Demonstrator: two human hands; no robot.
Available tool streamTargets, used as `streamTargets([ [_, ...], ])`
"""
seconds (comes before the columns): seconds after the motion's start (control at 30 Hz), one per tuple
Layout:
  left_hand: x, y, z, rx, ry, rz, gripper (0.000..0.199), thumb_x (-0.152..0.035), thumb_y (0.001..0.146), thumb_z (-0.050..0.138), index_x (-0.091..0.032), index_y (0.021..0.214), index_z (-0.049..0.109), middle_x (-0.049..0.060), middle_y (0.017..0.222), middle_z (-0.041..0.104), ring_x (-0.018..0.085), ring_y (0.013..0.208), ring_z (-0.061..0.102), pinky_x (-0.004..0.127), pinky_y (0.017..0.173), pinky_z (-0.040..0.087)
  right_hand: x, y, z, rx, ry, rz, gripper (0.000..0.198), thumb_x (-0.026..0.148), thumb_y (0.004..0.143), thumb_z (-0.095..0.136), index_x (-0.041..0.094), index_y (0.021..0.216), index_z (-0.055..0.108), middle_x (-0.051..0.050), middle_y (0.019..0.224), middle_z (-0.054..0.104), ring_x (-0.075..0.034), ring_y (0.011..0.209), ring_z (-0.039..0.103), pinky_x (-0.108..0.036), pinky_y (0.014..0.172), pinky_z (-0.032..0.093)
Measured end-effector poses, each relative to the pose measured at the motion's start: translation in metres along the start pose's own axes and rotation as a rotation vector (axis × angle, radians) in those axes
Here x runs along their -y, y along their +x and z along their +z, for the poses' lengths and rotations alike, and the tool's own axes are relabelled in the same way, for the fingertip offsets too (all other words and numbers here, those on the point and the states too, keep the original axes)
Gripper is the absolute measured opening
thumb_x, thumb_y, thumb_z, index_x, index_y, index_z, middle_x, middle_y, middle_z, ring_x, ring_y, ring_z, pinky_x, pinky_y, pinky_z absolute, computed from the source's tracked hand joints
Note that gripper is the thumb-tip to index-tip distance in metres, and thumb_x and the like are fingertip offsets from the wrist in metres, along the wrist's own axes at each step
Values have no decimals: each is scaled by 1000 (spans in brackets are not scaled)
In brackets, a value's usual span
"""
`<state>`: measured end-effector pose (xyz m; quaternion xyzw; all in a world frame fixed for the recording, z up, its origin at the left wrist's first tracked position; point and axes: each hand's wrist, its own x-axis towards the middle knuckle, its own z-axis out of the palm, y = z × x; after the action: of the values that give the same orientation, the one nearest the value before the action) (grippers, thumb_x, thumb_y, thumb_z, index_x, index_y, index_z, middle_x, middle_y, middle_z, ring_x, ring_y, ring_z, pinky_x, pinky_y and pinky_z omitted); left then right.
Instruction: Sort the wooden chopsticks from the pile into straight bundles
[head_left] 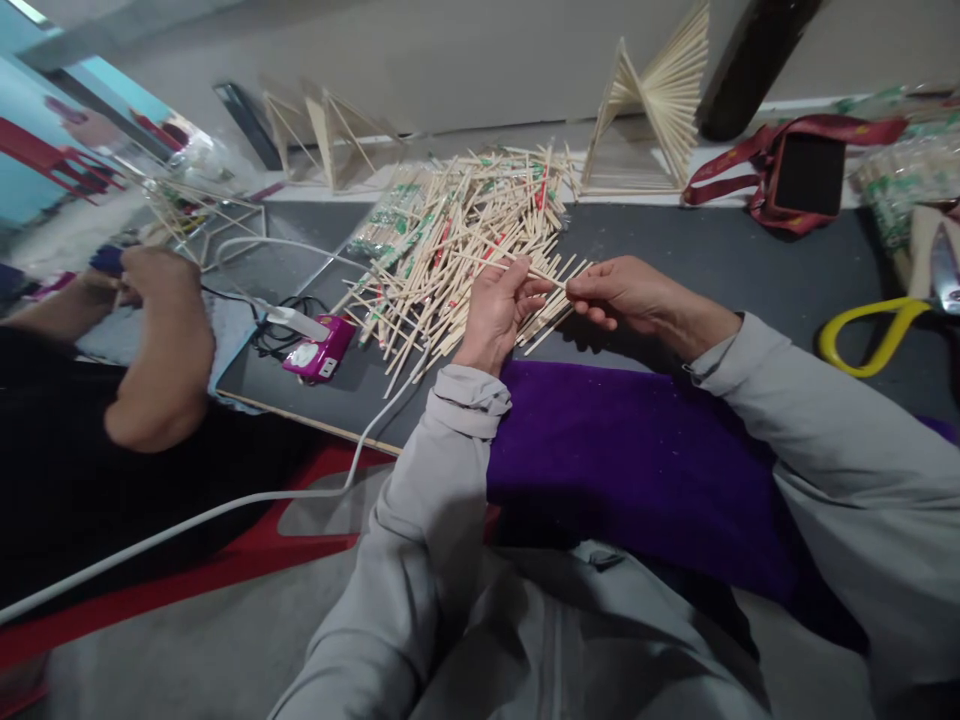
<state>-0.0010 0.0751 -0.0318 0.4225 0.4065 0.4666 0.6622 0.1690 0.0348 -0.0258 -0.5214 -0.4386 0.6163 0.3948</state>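
Note:
A thin wooden stick (541, 274) runs between my two hands, above the table. My left hand (499, 305) pinches it between thumb and fingers. At its right end, the fingertips of my right hand (619, 290) are closed on it. Behind and below the hands spreads a big loose heap of wooden chopsticks (450, 260), some still in clear wrappers with green and red print. Several loose sticks lie just beneath my hands. A purple cloth (600, 430) hangs over the table's near edge and my lap.
Stick-built frames (637, 130) stand along the wall. A magenta power strip (321, 350) with a white cable lies left; yellow-handled scissors (874, 340) and a red-strapped box (808, 175) lie right. A co-worker's arm (165, 340) is at far left.

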Motion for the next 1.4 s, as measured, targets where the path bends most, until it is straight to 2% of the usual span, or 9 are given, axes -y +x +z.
streamTargets([
  [0.13, 0, 2, -1, -54, -27, -5, 20, -27, 90, 67, -17, 78, 56, -3, 65, 64, 7, 63, 69, 13, 53, 51, 2, -3, 3, -55, 44, -83, 23, 9, 88, 64, 11, 66, 62, -2, 60, 60, -4, 42, 49, -16, 34, 36],
  [0.27, 4, 2, -1, -86, 19, 77, 19, -26, 92, 64, -17, 78, 55, -1, 71, 67, 7, 63, 69, 14, 50, 50, -3, -1, 9, -122, -39, -176, 17, 9, 86, 62, 12, 70, 62, -2, 62, 60, -6, 45, 51, -19, 38, 39],
  [0.4, 11, -3, 3, -77, 158, 240, 16, -29, 90, 64, -18, 81, 56, -1, 74, 67, 8, 62, 70, 15, 48, 50, -13, 5, 12, -289, -388, -248, 16, 12, 85, 58, 14, 69, 61, 0, 55, 55, -9, 44, 47, -23, 43, 36],
  [0.5, 15, -6, 6, -58, 227, 324, 16, -30, 89, 64, -18, 82, 56, -2, 73, 66, 8, 59, 69, 16, 48, 51, -16, 7, 10, -358, -719, -351, 17, 12, 83, 54, 15, 69, 63, -2, 59, 59, -13, 55, 52, -26, 54, 36],
  [0.83, 15, -5, 4, -50, 270, 301, 15, -26, 90, 63, -19, 80, 54, -4, 66, 64, 10, 56, 70, 17, 46, 51, -5, 0, 13, -283, -1171, -371, 24, 12, 82, 50, 11, 82, 74, -10, 73, 67, -19, 68, 58, -30, 63, 35],
  [0.93, 16, -10, 7, -26, 340, 376, 14, -26, 90, 64, -19, 80, 56, -3, 67, 65, 11, 58, 71, 18, 48, 53, -5, 0, 11, -277, -1050, -316, 19, 11, 81, 52, 13, 71, 68, -7, 64, 61, -16, 61, 53, -29, 58, 33],
  [1.03, 15, -10, 7, -7, 304, 380, 17, -29, 89, 66, -19, 80, 56, -4, 67, 64, 10, 58, 70, 17, 48, 52, -5, 1, 4, -221, -693, -220, 16, 10, 78, 55, 15, 65, 62, -1, 55, 54, -11, 49, 46, -26, 50, 32],
  [1.2, 9, 0, 1, -39, 77, 159, 22, -32, 90, 67, -18, 79, 54, -3, 69, 66, 6, 59, 68, 13, 48, 50, 1, -2, -3, -89, -182, -193, 10, 13, 77, 62, 15, 67, 62, 0, 56, 55, -7, 42, 41, -23, 39, 29],
  [1.4, 0, 1, -1, -37, -50, -1, 15, -26, 93, 64, -17, 82, 60, -2, 70, 66, 3, 61, 67, 9, 52, 51, 6, -6, -3, -71, -26, -205, 11, 11, 78, 62, 15, 69, 64, -2, 60, 57, -6, 43, 41, -21, 38, 31],
])
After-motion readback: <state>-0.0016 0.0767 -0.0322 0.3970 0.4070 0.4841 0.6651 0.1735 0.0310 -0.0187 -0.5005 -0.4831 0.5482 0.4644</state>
